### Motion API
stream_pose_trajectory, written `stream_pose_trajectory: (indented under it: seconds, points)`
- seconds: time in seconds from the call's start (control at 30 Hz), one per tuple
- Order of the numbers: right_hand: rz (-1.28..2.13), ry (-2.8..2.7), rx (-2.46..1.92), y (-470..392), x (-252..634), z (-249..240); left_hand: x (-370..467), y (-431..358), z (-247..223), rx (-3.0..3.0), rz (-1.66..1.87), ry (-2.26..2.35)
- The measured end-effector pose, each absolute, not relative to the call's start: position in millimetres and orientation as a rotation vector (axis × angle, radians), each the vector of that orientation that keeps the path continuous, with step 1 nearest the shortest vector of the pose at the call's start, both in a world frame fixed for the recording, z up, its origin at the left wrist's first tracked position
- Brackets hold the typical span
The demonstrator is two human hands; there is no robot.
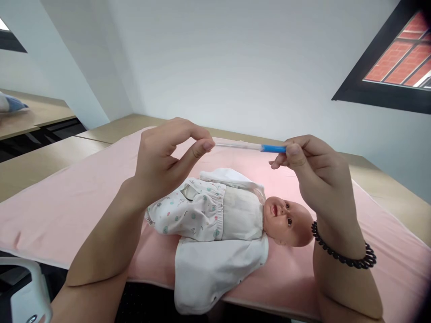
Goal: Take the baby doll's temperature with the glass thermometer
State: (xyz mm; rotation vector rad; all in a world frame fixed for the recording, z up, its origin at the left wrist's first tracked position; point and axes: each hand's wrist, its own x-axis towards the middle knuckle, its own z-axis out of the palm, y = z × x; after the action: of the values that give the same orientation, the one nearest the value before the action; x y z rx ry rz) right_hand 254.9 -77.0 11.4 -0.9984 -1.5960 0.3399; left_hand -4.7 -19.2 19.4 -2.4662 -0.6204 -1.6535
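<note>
Above the doll, my left hand [171, 157] pinches the clear tip of a thin thermometer-like stick [239, 146] between thumb and forefinger. Its blue end [272, 149] is pinched by my right hand [313, 166], so the stick is held level between both hands. Below lies a baby doll [286, 220] on its back, head to the right, mouth open. It wears patterned trousers [198, 211], and a white garment [215, 264] is spread open beneath and beside its body.
A pink cloth [90, 193] covers most of the wooden table [380, 177]. Behind it rises a pale wall with a barred window at the upper right. A white curved object [28, 291] stands at the lower left; another table [37, 107] is at the far left.
</note>
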Motion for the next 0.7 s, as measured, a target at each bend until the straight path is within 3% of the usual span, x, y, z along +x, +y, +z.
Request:
stream_pose_trajectory:
  seconds: [0.7]
  points:
    - [0.370,-1.644,-1.044,-84.5,253.3,15.8,-8.0,-22.2,20.1,-2.513,-1.596,-0.747]
